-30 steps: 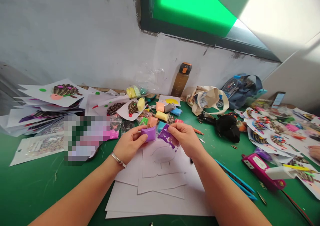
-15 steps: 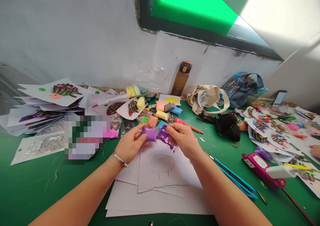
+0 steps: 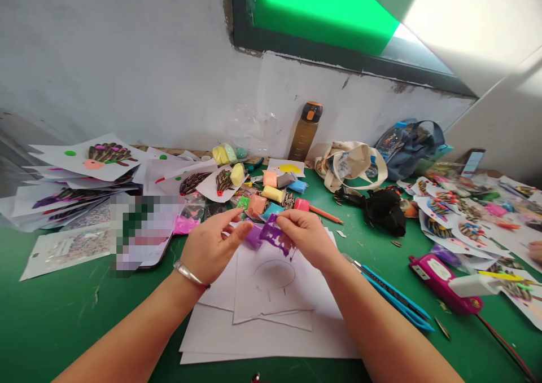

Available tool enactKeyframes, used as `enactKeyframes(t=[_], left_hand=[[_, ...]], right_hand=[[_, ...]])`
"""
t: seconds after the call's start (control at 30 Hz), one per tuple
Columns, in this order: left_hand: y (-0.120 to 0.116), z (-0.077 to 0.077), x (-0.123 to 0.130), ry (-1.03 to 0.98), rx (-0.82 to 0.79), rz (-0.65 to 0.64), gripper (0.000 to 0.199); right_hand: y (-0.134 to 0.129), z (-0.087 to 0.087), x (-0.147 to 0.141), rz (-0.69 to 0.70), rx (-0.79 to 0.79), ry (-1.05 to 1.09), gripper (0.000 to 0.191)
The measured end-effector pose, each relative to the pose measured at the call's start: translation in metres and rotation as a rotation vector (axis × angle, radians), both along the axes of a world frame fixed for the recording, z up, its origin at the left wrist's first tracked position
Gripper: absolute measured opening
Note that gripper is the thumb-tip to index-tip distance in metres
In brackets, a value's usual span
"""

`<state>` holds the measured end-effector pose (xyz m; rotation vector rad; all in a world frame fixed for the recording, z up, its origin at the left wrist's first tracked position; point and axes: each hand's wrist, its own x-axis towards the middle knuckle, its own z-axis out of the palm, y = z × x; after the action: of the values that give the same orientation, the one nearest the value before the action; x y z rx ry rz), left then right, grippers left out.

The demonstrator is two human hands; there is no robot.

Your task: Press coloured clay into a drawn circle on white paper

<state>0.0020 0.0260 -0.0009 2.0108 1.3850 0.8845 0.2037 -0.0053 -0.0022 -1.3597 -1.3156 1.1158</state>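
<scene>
The left hand's (image 3: 214, 245) fingers are parted; contact with the purple packet (image 3: 254, 238) beside the thumb cannot be determined. The right hand's (image 3: 308, 233) fingers pinch a torn purple wrapper (image 3: 271, 233). Both purple items are between the hands, near the sketched sheet's (image 3: 271, 301) far edge. The magenta device's (image 3: 455, 298) white label (image 3: 439, 269) is illegible.

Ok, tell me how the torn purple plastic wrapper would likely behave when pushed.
The torn purple plastic wrapper is probably floppy, being thin-looking film. It seems light, since the person's right hand pinches it at one end. It may rip further: its lower edge is ragged.
</scene>
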Motion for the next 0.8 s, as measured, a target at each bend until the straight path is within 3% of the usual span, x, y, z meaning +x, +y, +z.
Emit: enactKeyframes(t=[0.1,0.17,0.27,0.33,0.43,0.53,0.63,0.8], left_hand=[[-0.01,0.008,0.01,-0.245,-0.42,-0.173,0.038],[-0.013,0.008,0.015,-0.33,-0.554,-0.192,0.031],[-0.01,0.007,0.016,-0.443,-0.565,-0.099,0.027],[-0.006,0.006,0.013,-0.5,-0.557,-0.057,0.027],[-0.003,0.004,0.01,-0.513,-0.545,-0.048,0.028],[-0.002,0.002,0.011,-0.481,-0.534,-0.082,0.03],[-0.002,0.0,0.01,-0.407,-0.418,-0.075,0.035],[-0.012,0.007,0.005,-0.173,0.121,0.02,0.038]], right_hand=[[-0.003,0.001,-0.012,0.092,-0.042,0.056,0.022],[-0.003,0.002,-0.014,0.051,-0.056,0.129,0.027],[-0.004,0.004,-0.007,-0.016,-0.105,0.212,0.033],[-0.007,0.006,0.0,0.052,-0.181,0.233,0.036],[-0.013,0.007,0.004,0.169,-0.219,0.179,0.033],[-0.016,0.005,0.001,0.134,-0.17,0.089,0.026],[-0.016,0.003,-0.003,0.036,-0.17,0.044,0.023],[-0.019,0.003,-0.01,-0.057,-0.064,-0.087,0.027]])
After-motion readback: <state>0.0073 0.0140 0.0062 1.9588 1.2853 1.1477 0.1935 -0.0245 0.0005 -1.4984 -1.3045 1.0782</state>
